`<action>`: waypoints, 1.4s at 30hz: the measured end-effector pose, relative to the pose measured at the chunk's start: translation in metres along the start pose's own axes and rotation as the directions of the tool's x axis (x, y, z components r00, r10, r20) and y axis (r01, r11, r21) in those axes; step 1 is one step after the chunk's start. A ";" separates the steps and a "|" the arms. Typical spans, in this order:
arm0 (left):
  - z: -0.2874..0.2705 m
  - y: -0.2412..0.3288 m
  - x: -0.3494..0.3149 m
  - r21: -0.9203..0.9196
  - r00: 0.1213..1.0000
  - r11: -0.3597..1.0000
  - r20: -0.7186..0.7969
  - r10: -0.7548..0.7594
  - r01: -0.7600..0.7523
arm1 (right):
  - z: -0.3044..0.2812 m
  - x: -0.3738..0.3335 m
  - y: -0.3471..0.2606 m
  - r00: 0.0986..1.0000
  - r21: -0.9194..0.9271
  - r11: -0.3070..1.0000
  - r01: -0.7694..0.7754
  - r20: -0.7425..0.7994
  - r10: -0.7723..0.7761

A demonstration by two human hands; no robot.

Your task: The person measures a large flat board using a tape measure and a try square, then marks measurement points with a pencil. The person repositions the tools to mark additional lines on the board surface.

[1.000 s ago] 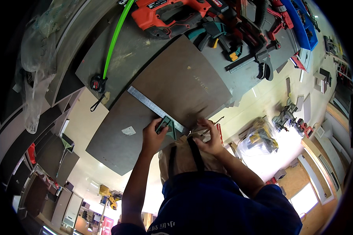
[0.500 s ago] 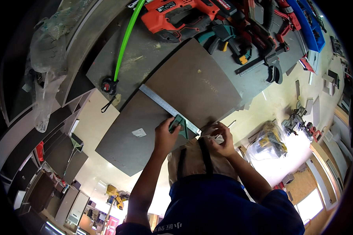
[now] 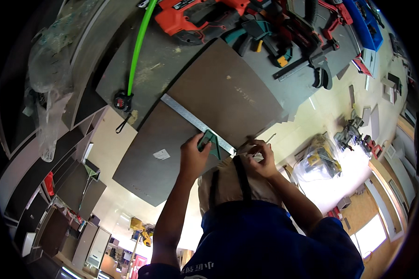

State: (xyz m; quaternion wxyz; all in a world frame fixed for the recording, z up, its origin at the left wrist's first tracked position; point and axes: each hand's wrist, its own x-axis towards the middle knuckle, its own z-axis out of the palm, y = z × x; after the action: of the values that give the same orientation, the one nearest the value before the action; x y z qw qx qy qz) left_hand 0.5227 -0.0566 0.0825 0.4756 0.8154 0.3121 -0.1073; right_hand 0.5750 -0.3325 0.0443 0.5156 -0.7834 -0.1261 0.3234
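A large brown board [image 3: 228, 95] lies in front of me. The steel blade of a square [image 3: 186, 114] runs across it, from the far left edge toward the edge close to my body. My left hand [image 3: 192, 159] is closed around the square's green stock [image 3: 212, 143], near the front edge. Beside the blade's near end is my right hand [image 3: 264, 162], its fingers pinched on a thin pencil-like stick [image 3: 271, 138] that points up and right. What its lower end touches is hidden by the fingers. A small white label [image 3: 161, 154] is stuck to the board's left part.
Beyond the board, the grey worktop [image 3: 149, 69] carries a tape measure [image 3: 123, 100] with its green tape drawn out, a red power tool [image 3: 195, 18], green clamps [image 3: 258, 32] and red-black tools. A blue bin [image 3: 365, 25] stands far right. Clear plastic [image 3: 51, 79] hangs at left.
The view has shifted slightly, so the board and tools sit a little higher and further left. Both hands keep their grips, and the square keeps its place across the board.
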 end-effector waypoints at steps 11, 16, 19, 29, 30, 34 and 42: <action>-0.030 0.060 -0.040 -0.234 0.992 0.972 0.126 0.023 0.007 | -0.017 0.009 -0.069 0.905 0.496 0.793 -0.354 0.395 0.158; -0.055 0.085 -0.064 -0.224 0.993 0.972 0.076 0.090 -0.071 | -0.020 0.016 -0.116 0.766 0.377 0.811 -0.447 0.629 0.129; -0.077 0.095 -0.073 -0.233 0.991 0.972 0.124 0.043 -0.013 | -0.016 0.014 -0.151 0.761 0.307 0.866 -0.394 0.637 0.120; -0.114 0.077 -0.097 -0.479 0.902 0.822 0.420 -0.094 0.309 | 0.004 0.005 -0.198 0.782 0.170 0.965 -0.202 0.620 0.055; -0.113 0.075 -0.099 -0.471 0.905 0.829 0.415 -0.093 0.302 | 0.005 0.004 -0.201 0.783 0.139 0.974 -0.179 0.619 0.055; -0.103 0.059 -0.112 -0.510 0.928 0.838 0.372 0.011 0.195 | 0.006 -0.006 -0.202 0.802 0.100 0.988 -0.116 0.596 0.034; -0.097 0.033 -0.132 -0.586 0.868 0.751 0.495 0.034 0.305 | 0.017 -0.023 -0.208 0.790 0.040 0.988 -0.150 0.605 0.096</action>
State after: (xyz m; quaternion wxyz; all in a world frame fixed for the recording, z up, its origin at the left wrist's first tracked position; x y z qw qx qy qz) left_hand 0.4274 -0.0402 0.2189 0.7794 0.5223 0.2631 -0.2249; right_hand 0.5748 -0.2414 0.2337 0.4598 -0.6239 -0.2181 0.5932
